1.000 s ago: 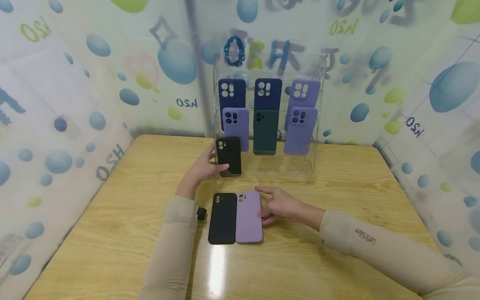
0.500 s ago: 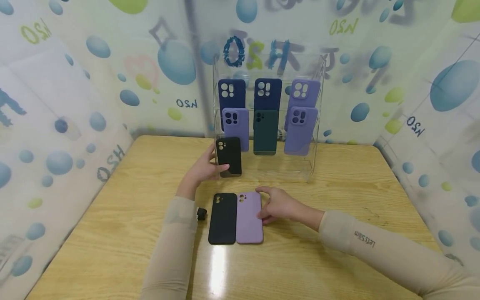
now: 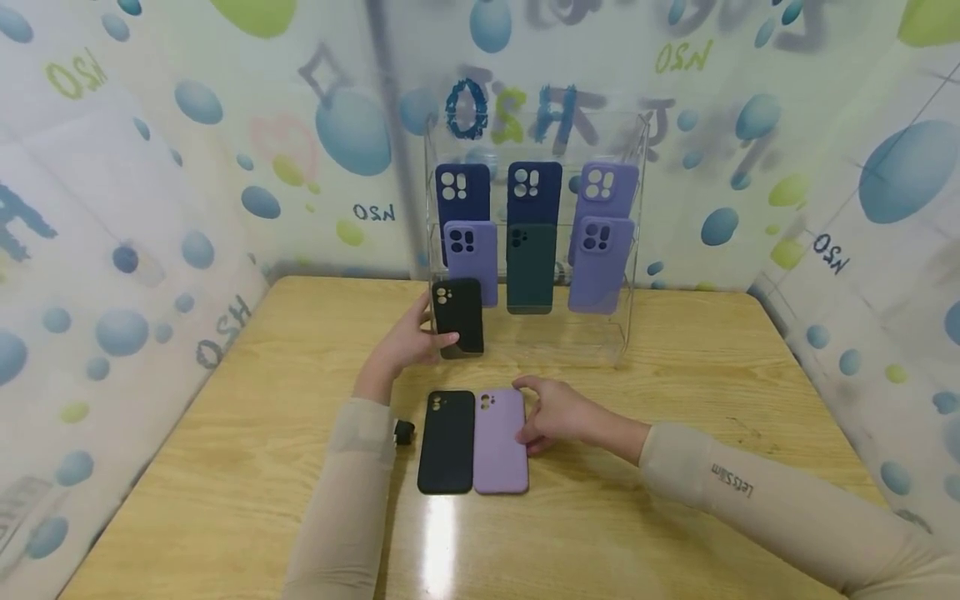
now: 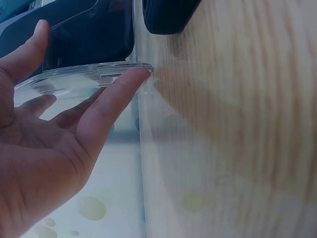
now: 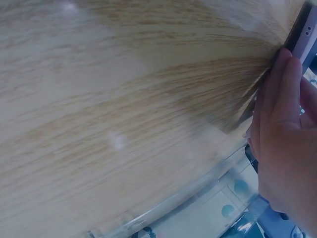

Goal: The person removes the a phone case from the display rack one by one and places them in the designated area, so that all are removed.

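Note:
My left hand [image 3: 408, 340] is at the left side of a clear display stand [image 3: 551, 340], its thumb across the front of a black phone case [image 3: 460, 307]. In the left wrist view, the extended fingers [image 4: 106, 106] lie along the stand's clear side panel. A lilac phone case [image 3: 501, 458] lies flat on the table, side by side with another black phone case [image 3: 447, 450]. My right hand [image 3: 558, 414] touches the lilac case's right edge, index finger at its upper corner. Straight fingers [image 5: 289, 91] meet that edge in the right wrist view.
Higher on the stand are navy cases [image 3: 534, 193], lavender cases [image 3: 602, 267] and a dark green case [image 3: 531, 271]. A small black object [image 3: 404, 432] sits by the left sleeve. Patterned walls surround the wooden table [image 3: 675, 358].
The head view has tilted slightly, so everything appears a little lower. Both hands and the cases keep their places.

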`<state>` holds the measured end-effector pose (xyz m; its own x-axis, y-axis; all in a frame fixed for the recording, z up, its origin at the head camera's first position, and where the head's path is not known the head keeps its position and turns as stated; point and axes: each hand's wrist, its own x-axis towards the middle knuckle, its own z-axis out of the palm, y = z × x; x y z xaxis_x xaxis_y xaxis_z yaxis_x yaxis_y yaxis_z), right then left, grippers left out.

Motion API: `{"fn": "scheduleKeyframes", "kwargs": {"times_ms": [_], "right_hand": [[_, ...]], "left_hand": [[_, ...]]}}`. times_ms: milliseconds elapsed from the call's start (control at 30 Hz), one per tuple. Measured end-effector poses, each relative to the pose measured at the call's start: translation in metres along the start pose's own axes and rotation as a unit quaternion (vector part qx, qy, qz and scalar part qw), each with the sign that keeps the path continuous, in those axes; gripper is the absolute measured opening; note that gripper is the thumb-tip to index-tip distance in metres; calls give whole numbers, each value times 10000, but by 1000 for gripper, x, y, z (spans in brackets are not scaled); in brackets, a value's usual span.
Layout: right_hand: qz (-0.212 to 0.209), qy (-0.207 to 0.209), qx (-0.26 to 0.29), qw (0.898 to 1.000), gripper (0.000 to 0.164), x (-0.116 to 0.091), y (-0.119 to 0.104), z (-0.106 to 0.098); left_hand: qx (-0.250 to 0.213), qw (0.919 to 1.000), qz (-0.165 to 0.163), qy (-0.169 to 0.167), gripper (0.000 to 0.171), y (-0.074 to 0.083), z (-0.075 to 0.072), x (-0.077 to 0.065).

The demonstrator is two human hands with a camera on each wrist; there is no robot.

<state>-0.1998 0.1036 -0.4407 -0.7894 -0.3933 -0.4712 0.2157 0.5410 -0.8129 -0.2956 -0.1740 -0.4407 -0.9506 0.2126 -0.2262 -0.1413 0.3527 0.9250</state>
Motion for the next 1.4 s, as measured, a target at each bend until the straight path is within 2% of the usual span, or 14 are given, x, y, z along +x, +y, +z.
{"fn": "scheduleKeyframes", "kwargs": {"times_ms": [567, 800, 1100, 1300, 1400], "right_hand": [[-66, 66, -666, 9977, 92, -2, -2, 5], [-232, -33, -818, 9964, 93, -5, -8, -5], [-798, -85, -481, 9956, 96, 1, -40, -24], [-1087, 232, -799, 9906, 100, 6, -68, -30], [-1359, 485, -1270, 9814, 101, 12, -78, -32]], "left_hand": [[34, 9999, -113, -25, 106, -2, 0, -2], [78, 9999, -97, -39, 107, -2, -1, -1], [102, 9999, -106, -30, 107, -3, -1, 0], [102, 9999, -58, 5, 106, -3, -1, 1], [89, 10000, -21, 12, 104, -3, -2, 1]]}}
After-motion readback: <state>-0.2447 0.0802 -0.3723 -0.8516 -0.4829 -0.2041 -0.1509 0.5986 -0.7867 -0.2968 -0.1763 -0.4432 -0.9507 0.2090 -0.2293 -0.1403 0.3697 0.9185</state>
